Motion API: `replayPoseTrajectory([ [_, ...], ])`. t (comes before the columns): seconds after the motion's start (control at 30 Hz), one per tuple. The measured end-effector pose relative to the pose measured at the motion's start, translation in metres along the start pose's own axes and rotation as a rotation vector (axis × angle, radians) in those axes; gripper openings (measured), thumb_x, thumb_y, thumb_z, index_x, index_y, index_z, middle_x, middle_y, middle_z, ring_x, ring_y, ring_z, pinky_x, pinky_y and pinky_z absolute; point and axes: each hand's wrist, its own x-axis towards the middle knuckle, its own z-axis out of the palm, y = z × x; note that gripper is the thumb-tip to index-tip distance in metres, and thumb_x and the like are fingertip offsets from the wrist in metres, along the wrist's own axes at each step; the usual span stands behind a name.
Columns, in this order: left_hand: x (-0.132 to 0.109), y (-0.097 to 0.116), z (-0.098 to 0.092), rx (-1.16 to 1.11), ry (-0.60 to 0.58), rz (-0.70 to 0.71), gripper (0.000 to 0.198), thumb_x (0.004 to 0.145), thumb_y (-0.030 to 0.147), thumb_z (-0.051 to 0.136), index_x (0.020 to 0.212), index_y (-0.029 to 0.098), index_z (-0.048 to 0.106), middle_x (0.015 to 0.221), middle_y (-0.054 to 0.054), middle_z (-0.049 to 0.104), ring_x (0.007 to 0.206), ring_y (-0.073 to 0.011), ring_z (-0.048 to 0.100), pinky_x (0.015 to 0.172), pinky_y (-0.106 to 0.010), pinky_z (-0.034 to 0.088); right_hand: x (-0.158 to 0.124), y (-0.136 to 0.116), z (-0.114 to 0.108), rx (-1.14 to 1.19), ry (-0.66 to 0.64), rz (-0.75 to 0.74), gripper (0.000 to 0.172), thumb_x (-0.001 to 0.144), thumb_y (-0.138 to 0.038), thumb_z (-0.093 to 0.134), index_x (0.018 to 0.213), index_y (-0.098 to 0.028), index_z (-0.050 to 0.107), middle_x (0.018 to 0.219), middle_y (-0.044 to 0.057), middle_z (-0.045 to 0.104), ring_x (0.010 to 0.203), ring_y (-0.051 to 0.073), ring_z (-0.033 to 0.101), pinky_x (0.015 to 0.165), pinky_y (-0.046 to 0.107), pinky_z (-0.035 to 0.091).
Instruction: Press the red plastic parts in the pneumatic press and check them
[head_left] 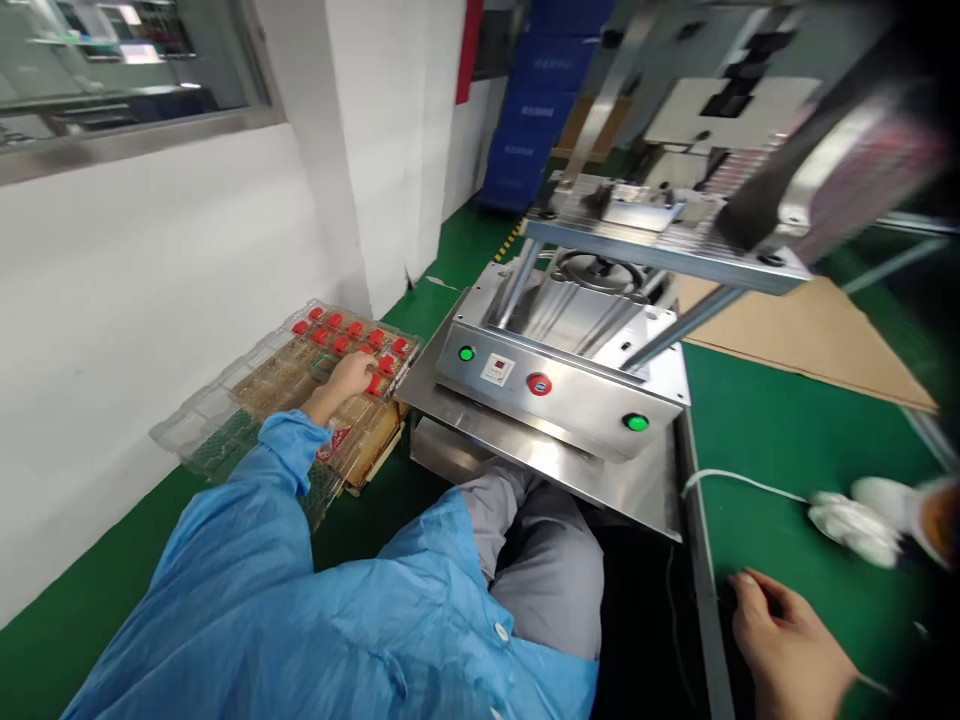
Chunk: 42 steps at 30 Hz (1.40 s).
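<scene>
My left hand (346, 380), in a blue sleeve, reaches out to a stack of clear plastic trays (247, 395) on the left. The top tray holds several small red parts (352, 330). The fingers are curled over the tray's near right corner and pinch one red part (373, 385). My right hand (784, 640) lies at the lower right on the green mat (772, 440), next to the table's metal edge. Its fingers are stretched out and hold nothing.
A steel press machine (570, 400) stands in front of me, with two green buttons (636, 422), a red button (538, 383) and a small display (497, 369). A white cable and bundled white cloth (855, 525) lie at the right. Cardboard (802, 330) and blue crates (540, 90) sit behind.
</scene>
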Motion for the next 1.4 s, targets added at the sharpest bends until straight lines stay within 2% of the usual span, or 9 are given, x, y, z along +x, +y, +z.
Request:
replayPoseTrajectory([
  [0.27,-0.021,0.189,0.007,-0.366,-0.214,0.617,0.044,0.076,0.015,0.044,0.109,0.020,0.071,0.118,-0.007,0.069,0.111,-0.0225,0.063,0.103,-0.036,0.048,-0.028,-0.067,-0.034,0.296,0.039,-0.002,0.032,0.082,-0.039,0.046,0.091,-0.019,0.070,0.101,0.014,0.073,0.095,0.030,0.066,0.088,0.042,0.050],
  [0.37,-0.035,0.244,0.049,-0.495,-0.449,0.727,0.041,0.075,0.019,0.046,0.106,0.023,0.071,0.112,-0.005,0.071,0.101,-0.0218,0.066,0.095,-0.036,0.053,-0.044,-0.067,-0.037,0.317,0.073,-0.052,0.022,0.086,-0.028,0.049,0.091,-0.020,0.070,0.097,0.010,0.072,0.093,0.027,0.065,0.088,0.041,0.050],
  [0.53,-0.064,0.301,0.157,-0.651,-0.877,0.653,0.041,0.065,0.024,0.054,0.102,0.020,0.071,0.107,-0.008,0.075,0.101,-0.0249,0.069,0.098,-0.042,0.053,-0.101,-0.048,-0.055,0.367,0.054,-0.163,0.013,0.090,-0.019,0.056,0.096,-0.021,0.067,0.094,0.005,0.070,0.090,0.021,0.062,0.087,0.036,0.049],
  [0.67,-0.094,0.318,0.235,-0.690,-1.116,0.600,0.039,0.056,0.028,0.057,0.091,0.018,0.071,0.099,-0.011,0.076,0.095,-0.0264,0.071,0.096,-0.044,0.054,-0.163,-0.018,-0.080,0.392,0.062,-0.116,0.012,0.092,-0.021,0.058,0.101,-0.020,0.067,0.091,0.004,0.067,0.087,0.019,0.061,0.085,0.034,0.050],
  [0.8,-0.115,0.312,0.281,-0.668,-1.180,0.567,0.031,0.052,0.035,0.060,0.077,0.018,0.069,0.083,-0.010,0.075,0.085,-0.0274,0.071,0.090,-0.045,0.056,-0.234,0.031,-0.113,0.241,0.192,0.108,0.015,0.093,-0.022,0.055,0.102,-0.021,0.067,0.096,0.006,0.068,0.092,0.022,0.061,0.088,0.038,0.049],
  [0.93,-0.114,0.301,0.301,-0.716,-1.160,0.470,0.037,0.052,0.044,0.065,0.078,0.019,0.069,0.084,-0.010,0.076,0.085,-0.0289,0.071,0.090,-0.047,0.057,-0.310,0.086,-0.154,-0.090,0.425,0.490,0.017,0.090,-0.024,0.053,0.099,-0.018,0.066,0.099,0.012,0.066,0.100,0.028,0.058,0.093,0.045,0.046],
  [1.03,-0.109,0.300,0.305,-0.765,-1.167,0.438,0.041,0.052,0.046,0.070,0.082,0.019,0.069,0.087,-0.010,0.076,0.088,-0.0287,0.072,0.092,-0.046,0.056,-0.358,0.114,-0.177,-0.339,0.634,0.988,0.027,0.089,-0.034,0.058,0.107,-0.015,0.065,0.117,0.019,0.058,0.110,0.035,0.051,0.093,0.051,0.044],
  [1.13,-0.108,0.300,0.305,-0.772,-1.165,0.436,0.043,0.052,0.049,0.070,0.082,0.018,0.069,0.085,-0.009,0.075,0.087,-0.0276,0.072,0.090,-0.045,0.057,-0.385,0.128,-0.184,-0.352,0.587,1.352,0.038,0.087,-0.043,0.060,0.113,-0.015,0.063,0.119,0.021,0.054,0.106,0.037,0.050,0.086,0.051,0.045],
  [1.4,-0.115,0.301,0.289,-0.820,-1.115,0.408,0.048,0.052,0.054,0.070,0.082,0.017,0.069,0.087,-0.011,0.074,0.089,-0.0272,0.071,0.093,-0.045,0.056,-0.325,0.111,-0.151,-0.166,0.507,0.839,0.017,0.083,-0.029,0.057,0.094,-0.016,0.062,0.099,0.015,0.064,0.095,0.031,0.054,0.089,0.046,0.044],
])
